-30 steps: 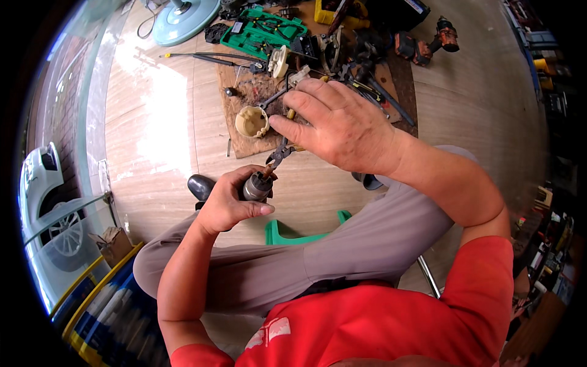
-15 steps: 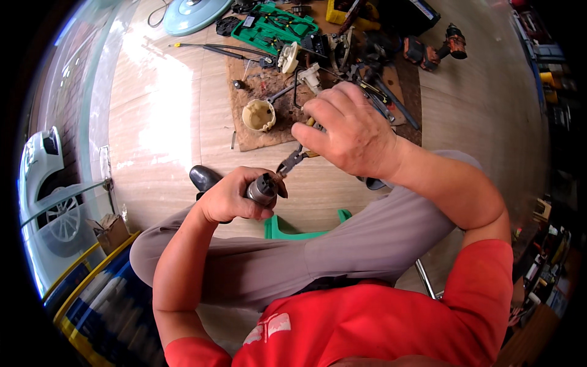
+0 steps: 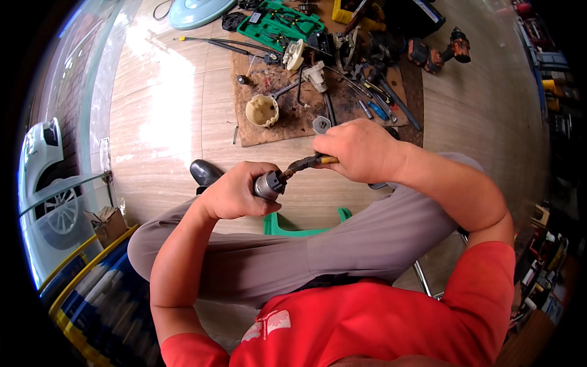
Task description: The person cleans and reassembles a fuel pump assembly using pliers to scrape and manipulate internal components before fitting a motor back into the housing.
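Observation:
My left hand (image 3: pixel 231 192) is closed around a short grey metal cylinder (image 3: pixel 266 186) with a black end, perhaps a small pump or motor. That black end faces right. My right hand (image 3: pixel 365 150) is wrapped round a pair of pliers (image 3: pixel 302 164) with dark jaws and yellow handles. The jaws reach left to a small brownish piece at the cylinder's black end; whether they are clamped on it I cannot tell. Both hands are over the floor, in front of my bent legs.
Ahead lies a stained board (image 3: pixel 284 128) bearing a cream cup-shaped part (image 3: pixel 262 111), a white plastic part (image 3: pixel 315 76) and several tools. Behind are a green tool case (image 3: pixel 281 23) and a cordless drill (image 3: pixel 440 52). A green stool (image 3: pixel 278 227) shows below my hands.
My right hand has come down and its fingers have closed round the pliers. The cylinder has turned so its black end points right, and the jaws now meet that end.

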Demonstrator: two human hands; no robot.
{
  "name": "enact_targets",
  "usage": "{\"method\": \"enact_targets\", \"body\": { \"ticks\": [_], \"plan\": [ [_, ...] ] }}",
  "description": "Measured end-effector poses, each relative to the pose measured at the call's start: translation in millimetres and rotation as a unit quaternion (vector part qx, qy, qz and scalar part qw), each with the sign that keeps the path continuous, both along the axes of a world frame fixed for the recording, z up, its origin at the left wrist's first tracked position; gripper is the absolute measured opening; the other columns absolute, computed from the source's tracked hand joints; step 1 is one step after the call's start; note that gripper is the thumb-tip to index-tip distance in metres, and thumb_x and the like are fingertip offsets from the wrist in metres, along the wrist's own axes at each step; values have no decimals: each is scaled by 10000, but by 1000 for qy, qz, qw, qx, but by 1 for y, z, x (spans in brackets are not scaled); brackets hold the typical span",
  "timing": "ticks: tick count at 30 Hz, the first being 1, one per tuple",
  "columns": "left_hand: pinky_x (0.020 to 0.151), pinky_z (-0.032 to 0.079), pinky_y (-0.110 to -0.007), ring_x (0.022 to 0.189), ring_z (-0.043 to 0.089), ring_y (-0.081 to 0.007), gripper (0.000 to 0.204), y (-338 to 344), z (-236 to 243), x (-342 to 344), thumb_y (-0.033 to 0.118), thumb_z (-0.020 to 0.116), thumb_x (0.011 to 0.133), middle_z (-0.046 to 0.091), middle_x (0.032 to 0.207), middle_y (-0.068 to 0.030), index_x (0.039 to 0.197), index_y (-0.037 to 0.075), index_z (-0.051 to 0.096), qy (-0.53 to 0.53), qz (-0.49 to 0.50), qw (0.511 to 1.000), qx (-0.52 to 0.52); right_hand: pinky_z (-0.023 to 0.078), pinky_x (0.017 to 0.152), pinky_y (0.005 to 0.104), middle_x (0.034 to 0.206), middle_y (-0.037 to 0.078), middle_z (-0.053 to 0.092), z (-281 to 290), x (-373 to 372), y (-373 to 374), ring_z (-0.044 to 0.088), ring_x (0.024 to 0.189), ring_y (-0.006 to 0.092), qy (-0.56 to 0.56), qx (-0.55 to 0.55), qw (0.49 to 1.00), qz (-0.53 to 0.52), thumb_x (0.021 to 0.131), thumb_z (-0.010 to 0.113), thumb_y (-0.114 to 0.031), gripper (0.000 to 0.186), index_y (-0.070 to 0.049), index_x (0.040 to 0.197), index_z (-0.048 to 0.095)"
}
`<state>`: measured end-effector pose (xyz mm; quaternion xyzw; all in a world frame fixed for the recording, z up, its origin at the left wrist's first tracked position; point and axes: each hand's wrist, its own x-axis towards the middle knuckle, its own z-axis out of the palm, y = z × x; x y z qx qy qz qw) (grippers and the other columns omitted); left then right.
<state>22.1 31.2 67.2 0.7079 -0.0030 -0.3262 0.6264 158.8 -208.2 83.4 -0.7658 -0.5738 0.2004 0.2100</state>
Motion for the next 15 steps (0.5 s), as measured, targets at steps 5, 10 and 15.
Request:
{"method": "enact_targets", "body": {
  "ticks": [5, 10, 15],
  "plan": [
    [631, 486, -302, 673, 540, -108, 236, -8, 17, 2, 63, 739, 697, 593, 728, -57, 903, 6, 637, -111, 49, 983, 140, 493, 707, 508, 795, 206, 661, 12, -2, 5, 629, 790, 427, 149, -105, 982, -52, 921, 633, -311, 267, -47, 897, 607],
    [652, 514, -367, 706, 623, -286, 252, -12, 15, 0, 84, 719, 694, 645, 767, -128, 926, 26, 639, -153, 77, 963, 207, 486, 708, 497, 794, 240, 643, 17, -2, 7, 616, 792, 443, 210, -115, 969, -60, 929, 632, -311, 302, -13, 884, 611],
    [624, 513, -413, 706, 629, -336, 295, -11, 8, -2, 73, 707, 646, 614, 759, -110, 927, 72, 621, -359, 72, 871, 326, 493, 710, 460, 796, 234, 644, 16, -1, 7, 616, 784, 427, 251, -105, 960, -69, 940, 621, -318, 321, 0, 921, 650]
  ]
}}
